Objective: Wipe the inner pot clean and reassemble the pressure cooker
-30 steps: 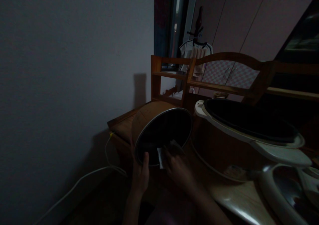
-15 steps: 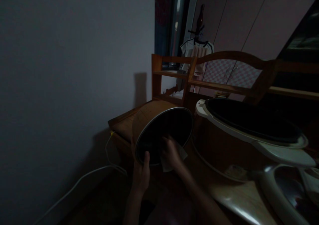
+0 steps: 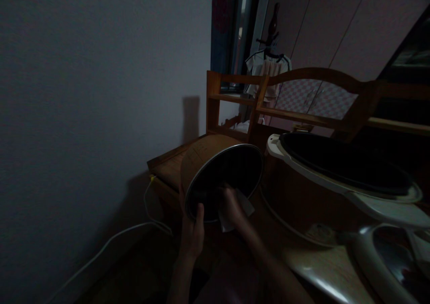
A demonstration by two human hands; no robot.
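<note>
My left hand (image 3: 194, 232) grips the near left side of a round inner pot (image 3: 204, 154), its thumb over the rim and its fingers behind the outer wall. The pot is tilted, with its dark inside facing me. My right hand (image 3: 231, 205) reaches into the mouth of the pot, closed on a pale cloth or tissue (image 3: 247, 203) whose loose ends hang out by the rim. Its fingertips are lost in the dark. Just right of the pot stands a large rice cooker body (image 3: 295, 201) with a pale rim and a black interior.
A pale lid-like part (image 3: 366, 254) lies at the lower right on the wooden table (image 3: 168, 169). Behind stands a wooden shelf frame (image 3: 302, 73). A white cable (image 3: 110, 241) hangs along the wall (image 3: 101, 93) at the left.
The view has shifted slightly, so everything sits a little further right. My right hand is still inside the pot with the cloth; my left hand keeps its hold.
</note>
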